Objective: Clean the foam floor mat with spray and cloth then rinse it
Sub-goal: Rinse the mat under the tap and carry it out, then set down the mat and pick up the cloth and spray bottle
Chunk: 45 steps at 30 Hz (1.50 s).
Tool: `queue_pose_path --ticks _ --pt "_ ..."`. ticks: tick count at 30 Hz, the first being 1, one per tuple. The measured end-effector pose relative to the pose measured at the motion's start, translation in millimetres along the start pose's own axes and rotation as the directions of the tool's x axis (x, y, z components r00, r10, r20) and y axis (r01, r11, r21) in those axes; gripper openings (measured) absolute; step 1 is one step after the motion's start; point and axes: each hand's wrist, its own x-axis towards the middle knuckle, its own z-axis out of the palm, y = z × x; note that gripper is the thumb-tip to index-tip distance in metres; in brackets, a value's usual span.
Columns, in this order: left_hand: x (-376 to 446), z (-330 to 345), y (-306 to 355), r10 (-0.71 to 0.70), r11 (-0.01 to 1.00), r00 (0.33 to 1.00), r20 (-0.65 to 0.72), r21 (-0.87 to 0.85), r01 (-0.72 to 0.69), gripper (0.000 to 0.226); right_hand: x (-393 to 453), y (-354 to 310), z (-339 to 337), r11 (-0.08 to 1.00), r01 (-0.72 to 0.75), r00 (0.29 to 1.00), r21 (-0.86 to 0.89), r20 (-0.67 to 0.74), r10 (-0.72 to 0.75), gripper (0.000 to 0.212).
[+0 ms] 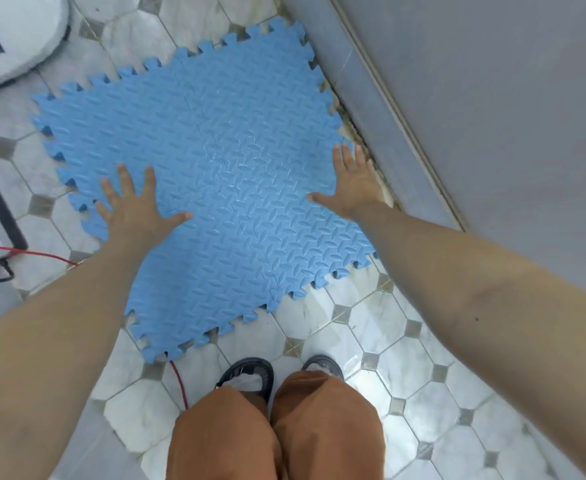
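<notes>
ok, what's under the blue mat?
The foam mat lies on the tiled floor. A red cable runs under its near edge; where it goes beneath is hidden. Both hands, left and right, are spread open above it, holding nothing.

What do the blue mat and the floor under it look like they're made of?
Blue mat: looks like soft foam, matte with a faint sheen; signs are the embossed oval tread pattern, jigsaw-tooth edges and seams between interlocked tiles. Floor: apparently glazed ceramic or marble-look tile, glossy; signs are the grey veining, grout lines, small grey square insets and reflected light. Real stone or print can't be told.
</notes>
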Motion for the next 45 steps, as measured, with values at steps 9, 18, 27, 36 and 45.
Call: queue_pose_path --ticks 9,18,27,36,45 --pt "-100.7 -124.1 90.7 0.307 0.951 0.948 -0.083 0.051 -0.304 0.072 -141.5 -7.0 -98.0 0.967 -0.131 0.991 0.218 0.040 0.125 0.088" --pt "-228.3 -263.4 130.3 0.398 0.912 0.917 -0.007 0.111 -0.395 0.066 -286.7 -11.7 -223.6 0.930 -0.133 0.989 0.343 0.101 0.104 0.075" --pt "-300.1 -345.9 193.4 0.570 0.808 0.822 -0.010 0.190 -0.558 0.067 -411.9 25.9 -285.1 0.826 -0.288 0.954 0.485 0.071 0.291 0.070" --pt "-414.0 -307.4 300.4 0.767 0.633 0.636 -0.083 0.258 -0.730 0.051 -533.5 124.9 -232.6 0.695 -0.395 0.875 0.601 0.014 0.484 0.062" --pt "-494.0 -336.8 344.8 0.896 0.437 0.385 -0.221 0.293 -0.850 0.018 -630.7 143.4 -231.9 0.592 -0.439 0.728 0.676 -0.118 0.675 0.041"
